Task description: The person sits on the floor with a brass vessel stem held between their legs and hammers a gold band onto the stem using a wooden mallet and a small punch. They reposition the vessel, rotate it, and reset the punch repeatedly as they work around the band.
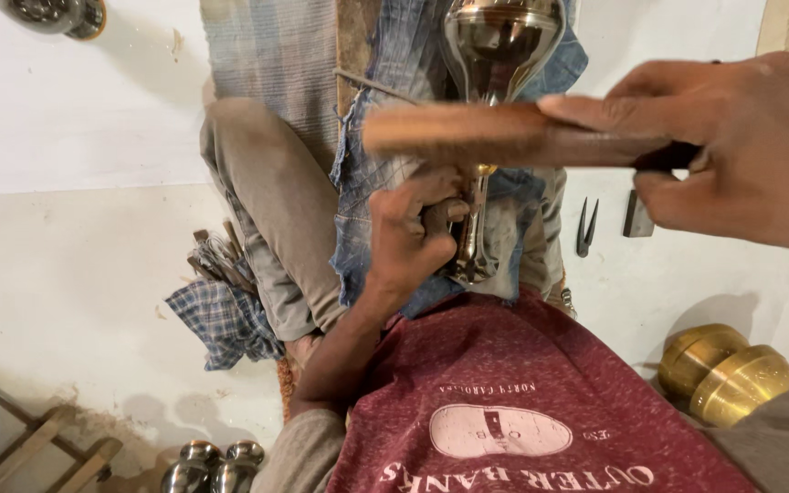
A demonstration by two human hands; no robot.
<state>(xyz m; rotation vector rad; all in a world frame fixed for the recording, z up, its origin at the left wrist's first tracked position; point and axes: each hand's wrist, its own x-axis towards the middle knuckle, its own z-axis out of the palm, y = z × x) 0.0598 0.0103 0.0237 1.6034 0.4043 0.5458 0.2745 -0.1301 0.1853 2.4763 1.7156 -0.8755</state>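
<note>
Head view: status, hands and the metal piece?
Left hand grips shiny metal vase at its stem. Right hand holds wooden stick across it. Nothing blocking.

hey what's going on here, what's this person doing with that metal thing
A person sits on the floor with a shiny bulb-topped metal piece in their lap. The left hand clasps its stem in a firm grip, while the right hand holds a wooden stick across it. Brass vessels sit beside them.
</note>
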